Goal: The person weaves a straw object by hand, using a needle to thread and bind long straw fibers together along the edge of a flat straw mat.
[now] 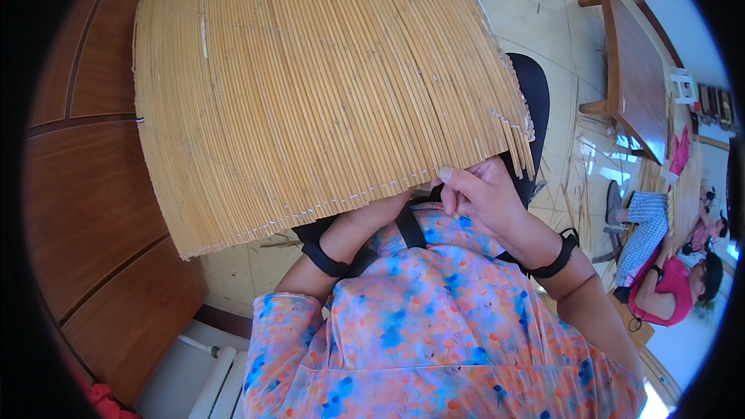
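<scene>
A wide mat of thin straw-coloured sticks (pixel 326 93) fills the upper middle, its lower edge lined with small pale stitches and a few uneven stick ends at the right. My right hand (pixel 481 194) is closed at that lower edge, thumb on the outer face and fingers curled, gripping it. My left hand (pixel 388 206) reaches beneath the mat from below; its fingers are hidden. A dark seat (pixel 534 89) shows behind the mat's right side.
Wooden panels (pixel 93 209) line the left, above a white radiator (pixel 217 380). At right are a wooden table (pixel 636 70), a white stool (pixel 683 85), loose sticks (pixel 574 202) on the tiled floor, pink cloth (pixel 679 147) and a seated person (pixel 663 295), with others farther back.
</scene>
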`<action>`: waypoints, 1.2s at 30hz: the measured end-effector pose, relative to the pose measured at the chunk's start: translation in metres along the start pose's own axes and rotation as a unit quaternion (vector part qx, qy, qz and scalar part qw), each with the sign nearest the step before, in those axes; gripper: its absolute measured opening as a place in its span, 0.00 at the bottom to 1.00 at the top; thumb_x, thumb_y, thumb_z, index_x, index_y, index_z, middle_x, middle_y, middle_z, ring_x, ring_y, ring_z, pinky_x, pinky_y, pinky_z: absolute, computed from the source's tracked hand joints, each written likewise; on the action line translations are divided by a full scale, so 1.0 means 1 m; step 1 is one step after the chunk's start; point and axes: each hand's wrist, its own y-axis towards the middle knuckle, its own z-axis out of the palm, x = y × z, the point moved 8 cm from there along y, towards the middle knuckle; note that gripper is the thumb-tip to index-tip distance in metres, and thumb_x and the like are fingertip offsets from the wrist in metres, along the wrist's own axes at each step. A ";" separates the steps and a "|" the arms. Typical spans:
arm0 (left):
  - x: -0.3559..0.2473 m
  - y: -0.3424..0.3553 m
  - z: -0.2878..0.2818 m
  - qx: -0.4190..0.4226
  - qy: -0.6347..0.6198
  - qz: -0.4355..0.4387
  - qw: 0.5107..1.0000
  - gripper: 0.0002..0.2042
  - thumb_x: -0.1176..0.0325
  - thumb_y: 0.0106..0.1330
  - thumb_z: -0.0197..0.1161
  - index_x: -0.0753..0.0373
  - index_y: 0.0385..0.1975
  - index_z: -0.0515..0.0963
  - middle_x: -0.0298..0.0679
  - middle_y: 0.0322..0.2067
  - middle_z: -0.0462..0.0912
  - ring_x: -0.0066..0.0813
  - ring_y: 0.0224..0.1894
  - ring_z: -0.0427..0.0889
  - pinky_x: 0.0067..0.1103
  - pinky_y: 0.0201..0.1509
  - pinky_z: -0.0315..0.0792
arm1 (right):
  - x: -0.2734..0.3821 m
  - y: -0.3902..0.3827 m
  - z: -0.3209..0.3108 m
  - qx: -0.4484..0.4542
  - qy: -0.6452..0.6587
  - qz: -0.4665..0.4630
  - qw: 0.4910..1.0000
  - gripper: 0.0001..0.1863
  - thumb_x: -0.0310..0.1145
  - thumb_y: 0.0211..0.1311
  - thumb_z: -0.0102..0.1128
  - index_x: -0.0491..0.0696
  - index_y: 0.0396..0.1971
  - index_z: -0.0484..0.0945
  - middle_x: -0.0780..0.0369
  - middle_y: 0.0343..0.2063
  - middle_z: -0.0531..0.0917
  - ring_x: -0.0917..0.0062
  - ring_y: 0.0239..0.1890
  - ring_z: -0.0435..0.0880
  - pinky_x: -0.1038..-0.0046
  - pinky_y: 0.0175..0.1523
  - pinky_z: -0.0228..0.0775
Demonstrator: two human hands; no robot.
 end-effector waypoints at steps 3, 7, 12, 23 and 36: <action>0.005 0.000 0.002 0.006 -0.141 -0.054 0.989 0.08 0.70 0.64 0.61 0.62 0.40 0.80 0.39 0.35 0.82 0.35 0.39 0.82 0.28 0.43 0.76 | 0.001 0.001 0.001 -0.001 0.015 0.007 1.000 0.10 0.31 0.63 0.56 0.38 0.30 0.77 0.61 0.13 0.77 0.84 0.13 0.71 0.85 0.17 0.55; 0.016 -0.004 0.005 0.000 -0.132 -0.073 0.989 0.08 0.70 0.64 0.61 0.62 0.40 0.80 0.39 0.35 0.82 0.35 0.40 0.81 0.27 0.43 0.76 | 0.000 0.000 0.001 -0.007 0.001 0.006 1.000 0.10 0.31 0.64 0.56 0.38 0.30 0.77 0.61 0.13 0.77 0.84 0.13 0.71 0.85 0.17 0.55; 0.017 0.000 0.008 0.007 -0.182 -0.080 0.980 0.07 0.71 0.64 0.60 0.62 0.40 0.79 0.39 0.35 0.82 0.35 0.40 0.81 0.27 0.43 0.76 | -0.002 -0.001 0.000 -0.005 0.003 0.026 1.000 0.11 0.33 0.64 0.55 0.39 0.31 0.76 0.62 0.13 0.76 0.84 0.13 0.71 0.85 0.17 0.55; 0.002 -0.031 -0.019 0.048 -0.303 -0.185 0.934 0.12 0.68 0.67 0.58 0.63 0.48 0.76 0.42 0.43 0.81 0.36 0.41 0.83 0.27 0.46 0.76 | -0.010 0.016 -0.004 0.023 0.024 -0.059 0.998 0.09 0.31 0.63 0.57 0.40 0.31 0.77 0.63 0.21 0.79 0.85 0.15 0.72 0.83 0.20 0.60; -0.138 0.009 -0.072 -0.071 0.281 0.081 0.954 0.08 0.76 0.54 0.67 0.63 0.34 0.79 0.44 0.33 0.79 0.42 0.33 0.80 0.28 0.34 0.75 | -0.004 0.023 0.000 0.043 -0.005 -0.093 0.995 0.13 0.36 0.61 0.60 0.43 0.23 0.78 0.67 0.12 0.75 0.86 0.13 0.69 0.82 0.19 0.58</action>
